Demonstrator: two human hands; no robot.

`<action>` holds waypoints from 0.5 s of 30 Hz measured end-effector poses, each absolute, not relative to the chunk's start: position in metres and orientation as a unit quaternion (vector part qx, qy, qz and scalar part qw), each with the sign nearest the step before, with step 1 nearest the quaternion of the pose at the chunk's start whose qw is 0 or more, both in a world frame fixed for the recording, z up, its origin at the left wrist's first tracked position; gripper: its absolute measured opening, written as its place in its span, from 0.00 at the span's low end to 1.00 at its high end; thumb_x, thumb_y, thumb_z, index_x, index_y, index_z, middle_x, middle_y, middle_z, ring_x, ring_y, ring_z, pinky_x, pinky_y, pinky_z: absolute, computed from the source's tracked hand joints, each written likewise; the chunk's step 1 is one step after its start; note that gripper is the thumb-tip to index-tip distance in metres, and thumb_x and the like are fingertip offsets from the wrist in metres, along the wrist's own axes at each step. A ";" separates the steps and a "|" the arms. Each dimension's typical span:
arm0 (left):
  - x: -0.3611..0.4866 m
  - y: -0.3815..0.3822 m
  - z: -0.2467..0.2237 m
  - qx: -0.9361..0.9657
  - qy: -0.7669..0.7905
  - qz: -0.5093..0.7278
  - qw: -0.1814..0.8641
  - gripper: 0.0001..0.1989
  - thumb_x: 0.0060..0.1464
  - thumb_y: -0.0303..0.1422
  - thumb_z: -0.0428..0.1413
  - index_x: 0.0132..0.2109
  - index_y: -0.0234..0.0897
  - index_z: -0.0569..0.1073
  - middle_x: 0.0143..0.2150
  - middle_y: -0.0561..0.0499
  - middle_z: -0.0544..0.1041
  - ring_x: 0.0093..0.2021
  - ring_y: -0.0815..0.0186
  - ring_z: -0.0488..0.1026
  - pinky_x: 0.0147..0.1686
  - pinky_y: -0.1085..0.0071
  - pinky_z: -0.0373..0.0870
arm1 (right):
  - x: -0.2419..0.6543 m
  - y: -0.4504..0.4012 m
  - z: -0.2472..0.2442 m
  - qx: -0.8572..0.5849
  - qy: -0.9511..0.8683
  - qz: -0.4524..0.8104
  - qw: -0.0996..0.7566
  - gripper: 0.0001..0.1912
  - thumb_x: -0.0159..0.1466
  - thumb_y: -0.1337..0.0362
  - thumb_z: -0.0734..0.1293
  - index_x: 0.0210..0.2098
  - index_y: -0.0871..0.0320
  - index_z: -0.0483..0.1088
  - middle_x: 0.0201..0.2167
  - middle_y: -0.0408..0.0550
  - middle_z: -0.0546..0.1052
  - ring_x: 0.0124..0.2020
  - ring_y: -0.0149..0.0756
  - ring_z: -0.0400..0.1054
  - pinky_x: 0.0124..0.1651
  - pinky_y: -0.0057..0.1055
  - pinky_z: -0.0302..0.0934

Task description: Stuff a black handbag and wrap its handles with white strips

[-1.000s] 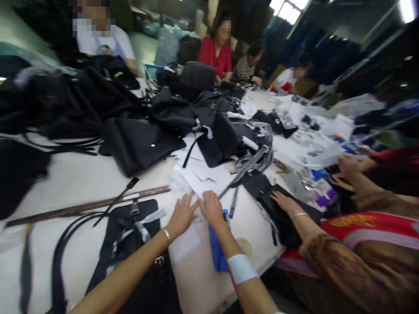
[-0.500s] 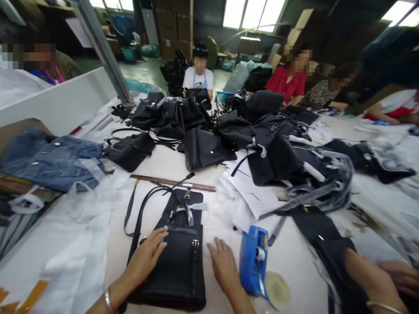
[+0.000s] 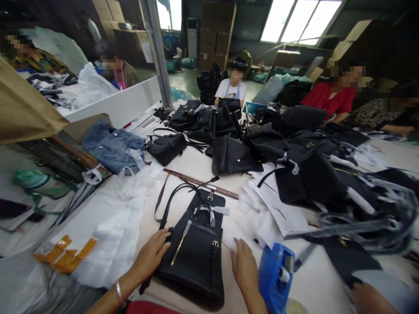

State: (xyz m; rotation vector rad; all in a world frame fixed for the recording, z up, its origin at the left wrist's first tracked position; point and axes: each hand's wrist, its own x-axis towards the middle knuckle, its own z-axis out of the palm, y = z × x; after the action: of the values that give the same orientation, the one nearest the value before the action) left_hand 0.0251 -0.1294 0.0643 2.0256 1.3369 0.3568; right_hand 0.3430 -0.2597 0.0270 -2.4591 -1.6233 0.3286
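Observation:
A black handbag (image 3: 193, 266) lies on the table in front of me, with a gold zip on its front and a buckled strap on its right side. Its flap (image 3: 216, 200) is folded back, and the handles (image 3: 178, 189) reach up to the left. My left hand (image 3: 152, 253) rests at the bag's left edge, fingers stretched out and thumb apart. To the right of the bag, my right hand (image 3: 245, 266) lies on the table with its fingers apart, holding nothing. Close beside that hand stands a blue tape dispenser (image 3: 275, 274).
Several black bags (image 3: 229, 155) are piled across the table's far side. White papers (image 3: 278, 209) lie right of centre, a denim garment (image 3: 111, 146) and white sheeting (image 3: 114, 209) on the left. A co-worker's hand (image 3: 369, 296) shows at lower right; other people sit around.
My left hand has moved left off the bag's front to its edge, uncovering the gold zip. My right hand stays beside the bag. The view has swung left.

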 end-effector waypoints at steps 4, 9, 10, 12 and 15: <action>0.015 -0.121 0.063 0.763 0.491 0.133 0.399 0.16 0.61 0.37 0.46 0.53 0.43 0.70 0.55 0.48 0.71 0.54 0.62 0.70 0.55 0.65 0.66 | 0.284 -0.277 0.034 -0.741 -0.620 0.169 0.194 0.21 0.67 0.59 0.58 0.58 0.55 0.63 0.56 0.51 0.69 0.58 0.42 0.62 0.57 0.37 0.61; -0.002 -0.083 0.063 0.746 0.558 0.069 0.357 0.16 0.64 0.40 0.40 0.46 0.42 0.71 0.43 0.49 0.76 0.46 0.62 0.73 0.47 0.67 0.67 | 0.262 -0.286 0.019 -0.693 -0.680 0.159 0.178 0.15 0.67 0.62 0.58 0.48 0.52 0.72 0.48 0.47 0.76 0.51 0.43 0.69 0.52 0.39 0.66; -0.006 -0.077 0.059 0.736 0.585 0.051 0.336 0.16 0.63 0.40 0.40 0.45 0.41 0.70 0.42 0.48 0.76 0.45 0.60 0.73 0.45 0.66 0.66 | 0.264 -0.285 0.017 -0.695 -0.681 0.154 0.175 0.15 0.67 0.61 0.57 0.47 0.53 0.72 0.47 0.47 0.77 0.49 0.42 0.71 0.51 0.37 0.68; -0.013 -0.069 0.048 0.719 0.617 0.025 0.318 0.13 0.60 0.39 0.46 0.44 0.37 0.69 0.43 0.44 0.75 0.44 0.56 0.73 0.43 0.64 0.66 | 0.268 -0.279 0.017 -0.695 -0.687 0.132 0.166 0.15 0.68 0.62 0.56 0.45 0.54 0.73 0.44 0.48 0.78 0.45 0.41 0.73 0.47 0.36 0.70; -0.018 -0.069 0.026 0.697 0.628 0.022 0.344 0.14 0.52 0.34 0.55 0.45 0.34 0.67 0.47 0.39 0.71 0.47 0.51 0.71 0.44 0.62 0.65 | 0.258 -0.267 0.033 -0.699 -0.697 0.066 0.145 0.14 0.66 0.60 0.58 0.45 0.54 0.73 0.43 0.51 0.78 0.46 0.48 0.71 0.47 0.43 0.68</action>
State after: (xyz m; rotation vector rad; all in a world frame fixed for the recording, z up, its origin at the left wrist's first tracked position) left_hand -0.0179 -0.0687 0.0260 1.8117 1.6326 0.0560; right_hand 0.2583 -0.2665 0.0326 -2.0141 -2.0074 0.1894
